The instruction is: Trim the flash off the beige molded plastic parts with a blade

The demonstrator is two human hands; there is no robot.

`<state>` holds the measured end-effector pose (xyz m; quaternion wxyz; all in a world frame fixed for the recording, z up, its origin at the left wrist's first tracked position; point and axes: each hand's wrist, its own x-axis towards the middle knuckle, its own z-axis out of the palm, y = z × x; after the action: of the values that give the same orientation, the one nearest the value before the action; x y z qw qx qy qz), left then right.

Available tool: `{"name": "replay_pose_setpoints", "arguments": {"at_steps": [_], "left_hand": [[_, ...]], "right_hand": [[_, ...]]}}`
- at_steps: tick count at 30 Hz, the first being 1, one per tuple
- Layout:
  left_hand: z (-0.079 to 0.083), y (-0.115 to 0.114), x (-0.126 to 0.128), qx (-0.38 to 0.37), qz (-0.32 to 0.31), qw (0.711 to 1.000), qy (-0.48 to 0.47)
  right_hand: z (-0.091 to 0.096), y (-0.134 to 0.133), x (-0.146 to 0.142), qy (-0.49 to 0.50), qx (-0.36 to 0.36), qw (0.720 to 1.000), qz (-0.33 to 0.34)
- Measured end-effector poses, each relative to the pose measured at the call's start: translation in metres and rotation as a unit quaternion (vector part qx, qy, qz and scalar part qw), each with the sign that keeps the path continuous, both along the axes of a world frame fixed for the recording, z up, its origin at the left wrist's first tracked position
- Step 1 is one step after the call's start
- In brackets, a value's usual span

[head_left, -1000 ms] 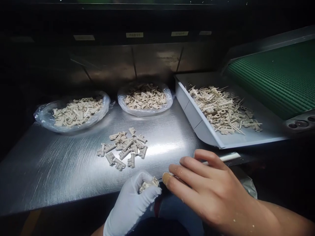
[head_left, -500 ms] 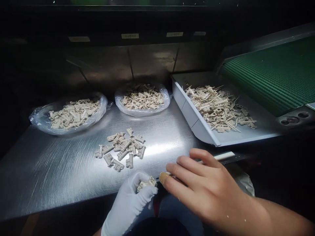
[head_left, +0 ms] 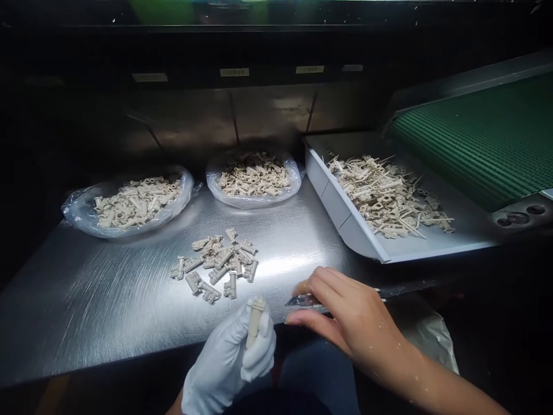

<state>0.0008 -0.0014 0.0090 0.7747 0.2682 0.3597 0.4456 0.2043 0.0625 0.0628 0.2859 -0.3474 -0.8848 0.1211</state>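
My left hand (head_left: pixel 233 357), in a white glove, is closed on a beige plastic part (head_left: pixel 256 323) held upright near the table's front edge. Bare, my right hand (head_left: pixel 345 317) grips a slim craft knife (head_left: pixel 302 300); its dark blade points left toward the part, apart from it. Most of the knife's handle is hidden by the hand. Beyond my left hand, a loose cluster of beige plastic parts (head_left: pixel 222 265) lies on the metal table (head_left: pixel 129 288).
Two clear plastic bags (head_left: pixel 78 213) full of beige parts stand at the back, the second bag (head_left: pixel 254 202) in the middle. A grey tray (head_left: pixel 341 216) at right holds a heap of parts with thin sprues. Behind it runs a green conveyor belt (head_left: pixel 479 138).
My left hand has turned the part upright, so its length now shows. My right hand has rotated, with the knife moving a little away from the part. The view has shifted slightly.
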Motion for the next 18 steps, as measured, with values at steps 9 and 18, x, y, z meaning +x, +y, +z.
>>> {"name": "replay_pose_setpoints", "arguments": {"at_steps": [9,18], "left_hand": [[-0.004,-0.003,0.002,0.011,0.045,0.998,-0.049],[0.005,0.000,0.000,0.013,0.038,0.995,0.087]], "right_hand": [[-0.019,0.000,0.001,0.109,-0.147,0.983,0.028],[-0.015,-0.001,-0.031,0.202,-0.434,0.876,0.054]]}}
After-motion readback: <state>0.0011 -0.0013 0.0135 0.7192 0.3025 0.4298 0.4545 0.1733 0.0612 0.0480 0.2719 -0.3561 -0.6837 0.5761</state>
